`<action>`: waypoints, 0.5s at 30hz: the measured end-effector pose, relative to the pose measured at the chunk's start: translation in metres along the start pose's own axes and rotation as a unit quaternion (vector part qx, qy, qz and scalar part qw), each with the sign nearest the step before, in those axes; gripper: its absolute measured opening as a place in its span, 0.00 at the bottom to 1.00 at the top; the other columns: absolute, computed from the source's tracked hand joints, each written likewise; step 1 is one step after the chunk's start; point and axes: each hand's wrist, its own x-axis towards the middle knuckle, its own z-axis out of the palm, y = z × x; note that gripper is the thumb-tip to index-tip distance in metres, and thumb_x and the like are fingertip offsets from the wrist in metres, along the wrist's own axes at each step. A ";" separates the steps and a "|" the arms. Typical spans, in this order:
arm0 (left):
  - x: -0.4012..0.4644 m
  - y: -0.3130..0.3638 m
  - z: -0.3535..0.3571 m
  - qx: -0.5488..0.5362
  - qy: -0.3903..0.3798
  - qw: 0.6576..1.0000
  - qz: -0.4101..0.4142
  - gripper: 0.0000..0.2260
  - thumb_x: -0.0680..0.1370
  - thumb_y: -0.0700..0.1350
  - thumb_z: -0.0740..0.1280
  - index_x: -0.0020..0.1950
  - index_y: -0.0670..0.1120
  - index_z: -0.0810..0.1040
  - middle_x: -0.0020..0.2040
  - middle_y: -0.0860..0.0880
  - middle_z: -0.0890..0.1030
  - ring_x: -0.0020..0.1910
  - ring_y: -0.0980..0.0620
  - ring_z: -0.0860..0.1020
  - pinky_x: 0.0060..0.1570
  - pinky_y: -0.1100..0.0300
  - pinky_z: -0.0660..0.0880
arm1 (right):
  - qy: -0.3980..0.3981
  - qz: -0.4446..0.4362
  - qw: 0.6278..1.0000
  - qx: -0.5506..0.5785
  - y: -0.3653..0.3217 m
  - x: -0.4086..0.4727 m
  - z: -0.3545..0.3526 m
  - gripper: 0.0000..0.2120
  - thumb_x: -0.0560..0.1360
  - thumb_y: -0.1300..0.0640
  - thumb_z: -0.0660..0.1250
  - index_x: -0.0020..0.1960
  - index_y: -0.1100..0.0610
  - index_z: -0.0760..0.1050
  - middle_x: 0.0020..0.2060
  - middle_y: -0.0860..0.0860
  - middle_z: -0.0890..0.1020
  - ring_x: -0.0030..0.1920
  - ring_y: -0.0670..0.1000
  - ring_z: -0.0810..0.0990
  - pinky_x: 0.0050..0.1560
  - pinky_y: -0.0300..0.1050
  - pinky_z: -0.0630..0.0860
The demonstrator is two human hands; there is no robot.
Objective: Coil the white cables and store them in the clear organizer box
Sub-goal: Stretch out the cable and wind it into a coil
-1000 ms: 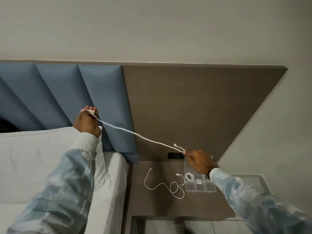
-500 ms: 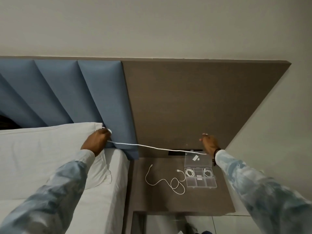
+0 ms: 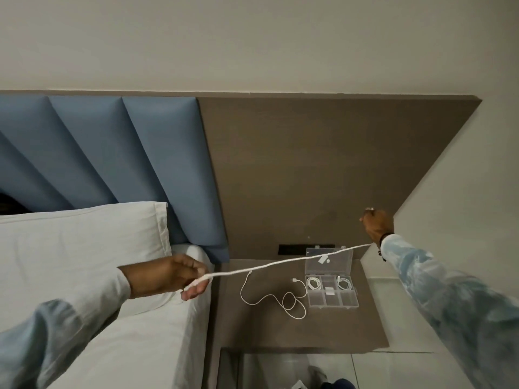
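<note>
- Blue padded headboard panels (image 3: 118,153)
- Grey-brown wood-grain wall panel (image 3: 309,164)
- White cotton pillow (image 3: 78,242)
- Blue-and-white mottled fabric sleeve (image 3: 455,313)
- White thin cable (image 3: 269,265)
- Clear plastic organizer box (image 3: 331,299)

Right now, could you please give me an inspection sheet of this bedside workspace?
Surface: brown nightstand beside the bed, mostly bare.
Job's things: clear organizer box open, lid up; coiled white cables in two of its back compartments, front ones look empty.
Clutter: nothing seen.
Grips: left hand pinches one end of the stretched cable; right hand closed on the other end.
Cables: stretched cable spans the air above the nightstand; loose cable lies uncoiled on it, left of the box.
Surroundings: pillow, blue padded headboard, brown wall panel with a dark outlet strip.
</note>
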 end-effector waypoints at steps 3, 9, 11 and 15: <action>-0.005 0.036 0.007 -0.269 -0.024 0.954 0.133 0.06 0.79 0.38 0.65 0.44 0.36 0.75 0.37 0.44 0.74 0.36 0.50 0.73 0.39 0.61 0.74 | -0.041 -0.061 0.992 -0.105 0.001 -0.015 0.008 0.17 0.84 0.58 0.55 0.50 0.67 0.79 0.55 0.67 0.82 0.57 0.67 0.80 0.57 0.52 0.74; 0.029 0.075 0.022 -0.488 0.099 0.799 0.338 0.16 0.86 0.41 0.50 0.48 0.43 0.76 0.40 0.49 0.74 0.39 0.55 0.74 0.46 0.64 0.76 | -0.168 -0.088 0.950 -0.249 -0.015 -0.056 0.042 0.21 0.84 0.48 0.53 0.67 0.62 0.71 0.66 0.63 0.78 0.65 0.65 0.77 0.65 0.54 0.73; 0.044 0.082 0.019 -0.565 0.169 0.714 0.378 0.13 0.86 0.41 0.55 0.51 0.42 0.78 0.42 0.49 0.78 0.41 0.55 0.78 0.52 0.62 0.77 | -0.212 -0.069 0.949 -0.224 -0.021 -0.065 0.051 0.26 0.83 0.44 0.54 0.74 0.60 0.64 0.71 0.60 0.73 0.68 0.64 0.75 0.66 0.52 0.72; 0.073 0.084 -0.015 -0.595 0.381 0.587 0.396 0.09 0.84 0.39 0.61 0.50 0.41 0.80 0.40 0.46 0.84 0.41 0.52 0.83 0.52 0.58 0.79 | -0.338 -0.047 0.920 -0.193 -0.041 -0.094 0.060 0.30 0.80 0.33 0.47 0.78 0.46 0.55 0.67 0.55 0.73 0.44 0.51 0.78 0.40 0.42 0.70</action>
